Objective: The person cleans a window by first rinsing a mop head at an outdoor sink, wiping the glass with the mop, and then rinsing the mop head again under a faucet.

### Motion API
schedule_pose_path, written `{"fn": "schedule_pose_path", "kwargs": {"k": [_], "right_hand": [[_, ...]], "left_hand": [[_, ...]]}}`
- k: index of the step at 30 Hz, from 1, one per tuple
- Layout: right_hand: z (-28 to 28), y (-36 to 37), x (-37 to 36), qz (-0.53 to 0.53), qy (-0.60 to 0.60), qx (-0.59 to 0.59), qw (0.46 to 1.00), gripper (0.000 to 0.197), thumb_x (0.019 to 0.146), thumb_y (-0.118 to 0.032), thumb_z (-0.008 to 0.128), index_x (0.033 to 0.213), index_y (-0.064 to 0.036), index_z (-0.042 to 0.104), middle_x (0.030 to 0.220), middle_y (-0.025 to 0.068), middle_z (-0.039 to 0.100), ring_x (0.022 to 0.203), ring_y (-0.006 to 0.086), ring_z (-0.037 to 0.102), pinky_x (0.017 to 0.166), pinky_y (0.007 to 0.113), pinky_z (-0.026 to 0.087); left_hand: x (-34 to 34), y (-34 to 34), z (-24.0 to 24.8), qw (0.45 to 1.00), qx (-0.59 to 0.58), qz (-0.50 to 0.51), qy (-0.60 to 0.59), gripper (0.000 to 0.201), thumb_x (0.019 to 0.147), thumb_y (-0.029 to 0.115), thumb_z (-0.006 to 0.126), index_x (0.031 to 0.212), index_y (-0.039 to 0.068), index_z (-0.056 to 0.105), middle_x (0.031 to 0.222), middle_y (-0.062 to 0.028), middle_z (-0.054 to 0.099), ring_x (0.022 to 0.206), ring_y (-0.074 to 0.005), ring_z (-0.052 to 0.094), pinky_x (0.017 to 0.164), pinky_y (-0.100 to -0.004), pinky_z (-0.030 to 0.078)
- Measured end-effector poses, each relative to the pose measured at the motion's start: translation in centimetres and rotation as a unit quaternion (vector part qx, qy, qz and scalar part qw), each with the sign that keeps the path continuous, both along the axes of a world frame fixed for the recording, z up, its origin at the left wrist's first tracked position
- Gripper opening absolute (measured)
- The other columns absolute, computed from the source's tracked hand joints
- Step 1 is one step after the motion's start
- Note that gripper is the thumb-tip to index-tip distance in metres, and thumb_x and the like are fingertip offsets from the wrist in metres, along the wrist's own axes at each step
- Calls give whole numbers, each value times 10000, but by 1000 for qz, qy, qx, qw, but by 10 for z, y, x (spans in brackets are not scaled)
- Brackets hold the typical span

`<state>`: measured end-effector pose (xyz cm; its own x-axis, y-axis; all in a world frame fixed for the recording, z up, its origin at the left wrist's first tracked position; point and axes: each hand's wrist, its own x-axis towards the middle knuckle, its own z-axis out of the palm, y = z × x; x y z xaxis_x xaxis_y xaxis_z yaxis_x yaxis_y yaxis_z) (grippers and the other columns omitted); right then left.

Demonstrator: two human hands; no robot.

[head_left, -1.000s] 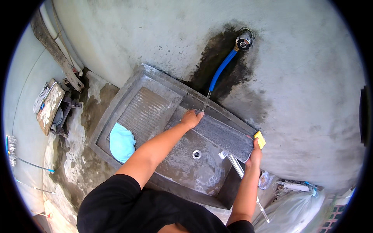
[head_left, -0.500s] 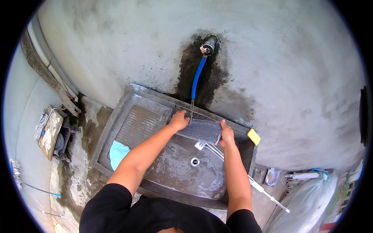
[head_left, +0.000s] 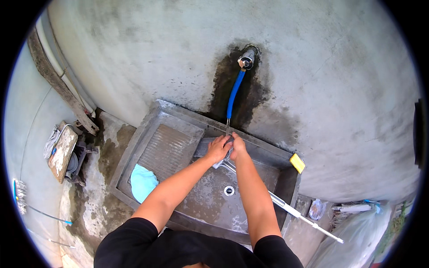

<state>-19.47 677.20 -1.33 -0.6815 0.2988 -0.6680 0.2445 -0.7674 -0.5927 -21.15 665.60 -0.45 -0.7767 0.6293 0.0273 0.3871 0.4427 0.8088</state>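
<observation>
My left hand and my right hand are close together at the back of a concrete sink. Between them they grip a dark grey mop pad, bunched up and mostly hidden by the fingers. Water from a blue hose runs down onto the hands and pad. Just below my hands, the white joint of a mop pole shows inside the sink. The pole passes under my right forearm and out over the sink's right side.
A ribbed washboard fills the sink's left part, with a light blue cloth at its near corner. The yellow sponge sits on the right rim. A metal tap juts from the wall. A drain shows in the basin.
My right hand has moved left to meet my left hand under the water. The mop pad, stretched flat between them before, is now gathered up. The view has shifted slightly.
</observation>
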Motion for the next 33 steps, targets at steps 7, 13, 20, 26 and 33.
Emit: {"fn": "schedule_pose_path", "kwargs": {"k": [7, 13, 20, 26, 33], "right_hand": [[29, -4, 8, 21, 37, -123, 992, 533, 889, -500, 360, 1074, -20, 497, 985, 168, 590, 932, 312, 562, 860, 452, 431], [11, 1, 7, 0, -5, -84, 996, 583, 871, -539, 373, 1130, -28, 484, 1061, 162, 571, 966, 304, 551, 863, 449, 428], [3, 3, 20, 5, 15, -123, 992, 475, 873, -449, 458, 1045, -11, 525, 954, 140, 600, 847, 281, 585, 794, 440, 466], [15, 1, 37, 44, 17, 146, 988, 238, 849, -156, 549, 1028, 1, 534, 899, 129, 606, 793, 248, 599, 714, 406, 501], [79, 19, 97, -10, 54, 130, 990, 238, 860, -77, 511, 1081, 6, 534, 992, 126, 589, 897, 228, 574, 781, 361, 480]], "left_hand": [[-26, 5, -37, 994, -63, -8, -83, 589, 885, 564, 217, 1327, 204, 364, 1416, -94, 262, 1321, -294, 180, 1031, -539, 103], [-1, 17, -35, 985, -145, 67, -69, 596, 882, 544, 231, 1367, 201, 273, 1433, -131, 196, 1323, -332, 147, 1037, -532, 100], [-25, 1, -44, 978, -166, 58, -111, 556, 896, 456, 271, 1364, 155, 274, 1412, -196, 204, 1311, -355, 171, 1041, -512, 128], [2, 18, -33, 987, -121, 47, -94, 611, 876, 517, 268, 1351, 135, 305, 1428, -160, 188, 1335, -314, 104, 1022, -576, 76], [-27, 0, -43, 984, -142, 35, -105, 647, 860, 585, 249, 1355, 174, 310, 1440, -112, 187, 1337, -285, 118, 1051, -500, 90]]}}
